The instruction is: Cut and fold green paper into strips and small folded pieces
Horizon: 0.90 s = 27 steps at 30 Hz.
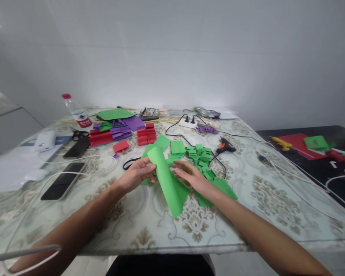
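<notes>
A green craft sheet (167, 180), folded or curled over along its length, is held tilted above the table. My left hand (139, 170) pinches its upper left edge between thumb and fingers. On the other side, my right hand (191, 174) is close to the sheet with its fingers stretched out and slightly bent; whether the fingertips touch it I cannot tell. Beneath my right forearm lies another green sheet (222, 189). Just beyond the hands are a stack of green squares (177, 147) and a pile of small folded green pieces (202, 159).
Red folded strips (146, 135), purple strips (120, 133) and a bottle (80, 115) stand back left. Two phones (63, 182) lie left. A black glue gun (226, 145) and a power strip (187, 122) sit beyond the green pieces. White cables (293, 168) cross the right side.
</notes>
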Each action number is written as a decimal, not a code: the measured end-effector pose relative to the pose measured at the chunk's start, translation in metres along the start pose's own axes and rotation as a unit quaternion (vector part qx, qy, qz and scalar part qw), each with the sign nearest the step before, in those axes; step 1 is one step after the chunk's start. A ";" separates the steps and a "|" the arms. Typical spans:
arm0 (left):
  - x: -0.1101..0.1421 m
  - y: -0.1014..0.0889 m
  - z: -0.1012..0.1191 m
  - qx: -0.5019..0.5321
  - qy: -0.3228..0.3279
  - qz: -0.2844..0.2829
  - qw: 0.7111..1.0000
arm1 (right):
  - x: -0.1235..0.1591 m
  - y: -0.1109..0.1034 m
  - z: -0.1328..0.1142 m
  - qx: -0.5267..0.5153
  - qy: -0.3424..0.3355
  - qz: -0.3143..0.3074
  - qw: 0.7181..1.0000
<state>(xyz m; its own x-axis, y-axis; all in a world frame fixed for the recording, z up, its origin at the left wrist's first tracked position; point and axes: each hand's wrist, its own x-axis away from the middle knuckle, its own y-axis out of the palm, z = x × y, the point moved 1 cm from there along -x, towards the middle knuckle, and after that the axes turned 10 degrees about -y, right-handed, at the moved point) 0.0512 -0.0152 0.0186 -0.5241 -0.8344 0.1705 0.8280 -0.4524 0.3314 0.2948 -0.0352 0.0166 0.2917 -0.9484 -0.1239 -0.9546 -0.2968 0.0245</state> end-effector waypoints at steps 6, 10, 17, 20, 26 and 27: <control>0.000 0.004 -0.005 -0.026 -0.001 -0.024 0.999 | 0.011 0.015 -0.005 -0.195 0.111 -0.066 0.972; -0.001 0.008 -0.007 -0.061 -0.008 -0.026 0.998 | 0.013 0.020 -0.002 -0.265 0.161 -0.070 0.948; 0.001 0.017 -0.004 -0.107 -0.023 -0.013 0.994 | 0.012 0.022 0.000 -0.231 0.180 -0.029 0.956; 0.002 0.018 -0.005 -0.114 -0.027 0.001 0.993 | 0.011 0.023 0.002 -0.209 0.171 -0.023 0.963; 0.006 0.022 -0.006 -0.134 0.015 0.062 0.989 | 0.012 0.023 0.003 -0.158 0.141 -0.019 0.977; 0.006 0.022 -0.006 -0.141 0.032 0.084 0.986 | 0.012 0.023 0.003 -0.151 0.138 -0.018 0.979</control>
<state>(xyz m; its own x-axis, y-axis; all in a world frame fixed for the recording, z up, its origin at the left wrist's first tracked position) 0.0681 -0.0320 0.0212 -0.3688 -0.9190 0.1393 0.9292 -0.3683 0.0303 0.2764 -0.0526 0.0124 0.3688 -0.9187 0.1411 -0.8947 -0.3098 0.3218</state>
